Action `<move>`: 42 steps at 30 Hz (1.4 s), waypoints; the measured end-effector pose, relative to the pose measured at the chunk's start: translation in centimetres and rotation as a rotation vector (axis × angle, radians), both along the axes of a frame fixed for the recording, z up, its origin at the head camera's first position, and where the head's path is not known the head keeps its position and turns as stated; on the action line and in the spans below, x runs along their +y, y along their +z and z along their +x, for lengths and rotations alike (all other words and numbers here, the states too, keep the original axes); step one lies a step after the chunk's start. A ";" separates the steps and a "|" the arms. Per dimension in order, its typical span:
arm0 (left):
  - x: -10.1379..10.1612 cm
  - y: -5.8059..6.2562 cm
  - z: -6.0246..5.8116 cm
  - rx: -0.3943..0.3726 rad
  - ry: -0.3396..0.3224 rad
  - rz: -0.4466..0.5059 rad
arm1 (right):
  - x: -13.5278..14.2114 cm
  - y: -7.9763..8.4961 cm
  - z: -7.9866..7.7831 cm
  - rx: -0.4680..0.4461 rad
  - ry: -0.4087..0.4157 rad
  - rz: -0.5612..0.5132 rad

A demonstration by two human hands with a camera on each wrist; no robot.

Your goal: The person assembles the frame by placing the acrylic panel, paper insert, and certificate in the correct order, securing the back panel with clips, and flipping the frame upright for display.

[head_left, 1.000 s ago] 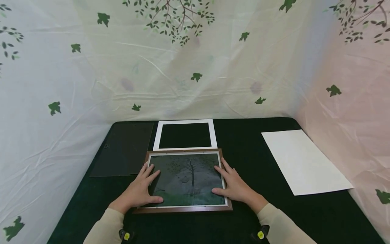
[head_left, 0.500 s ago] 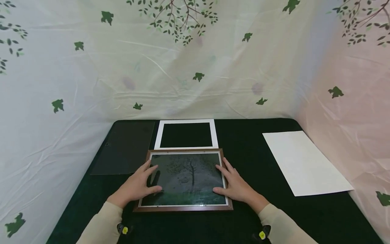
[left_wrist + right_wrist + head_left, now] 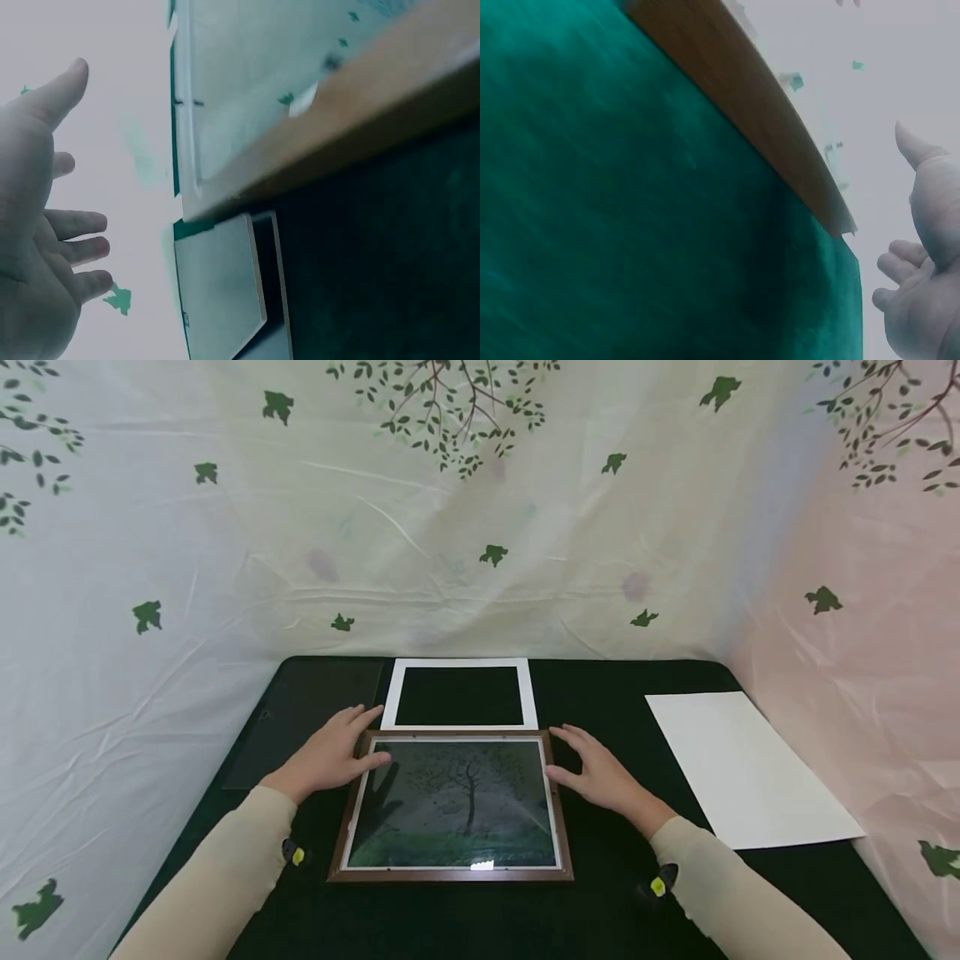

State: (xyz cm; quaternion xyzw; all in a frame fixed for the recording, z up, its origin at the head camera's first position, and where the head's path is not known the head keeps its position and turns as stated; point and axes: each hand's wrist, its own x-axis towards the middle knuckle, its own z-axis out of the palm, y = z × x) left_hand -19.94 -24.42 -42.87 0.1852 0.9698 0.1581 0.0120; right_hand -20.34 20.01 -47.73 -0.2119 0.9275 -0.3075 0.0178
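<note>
Fingers (image 3: pixel 360 717) of the left hand (image 3: pixel 327 758) are extended with the thumb set well apart, and we find nothing pinched between them. The right hand (image 3: pixel 604 779) is in a similar condition: thumb apart from the fingers, nothing held. In the head view we place the left hand at the far left corner of a brown picture frame (image 3: pixel 450 877), its thumb over the frame's left side, and the right hand at the far right corner, its thumb at the right edge. Whether either hand touches the wood we cannot tell. The frame lies flat in front of the person, between the two hands, with a white inner border (image 3: pixel 557 831) around a dark glossy panel (image 3: pixel 465 802). A tree shows in that panel; we cannot say whether it is printed or reflected. A bright patch shows near its lower edge. Just beyond the frame we note a white mat (image 3: pixel 462 662) with a rectangular opening, and to the left of the mat a dark sheet (image 3: pixel 315 693), partly behind the left hand. Well apart, toward the right side, lies a white sheet (image 3: pixel 750 768). All these items rest on a dark green table (image 3: pixel 615 693). We record cream sleeves (image 3: pixel 213 877) on both arms and a dark wrist device (image 3: pixel 288 852) with a yellow mark at each cuff. Pale fabric (image 3: pixel 450 593), patterned with green birds and leafy branches, hangs behind and to both sides.
</note>
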 end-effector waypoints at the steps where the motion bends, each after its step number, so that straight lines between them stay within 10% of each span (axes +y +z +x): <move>1: -0.1 0.0 -0.4 -0.003 -0.006 -0.007 | 0.1 0.1 -0.5 0.008 0.002 -0.001; 18: 1.2 -2.4 -6.1 -0.073 -0.017 -0.101 | -1.7 -1.4 -8.2 -0.032 0.030 0.069; 42: 2.9 -4.3 -8.3 -0.198 0.066 -0.119 | -3.9 -1.0 -9.5 -0.113 0.034 0.147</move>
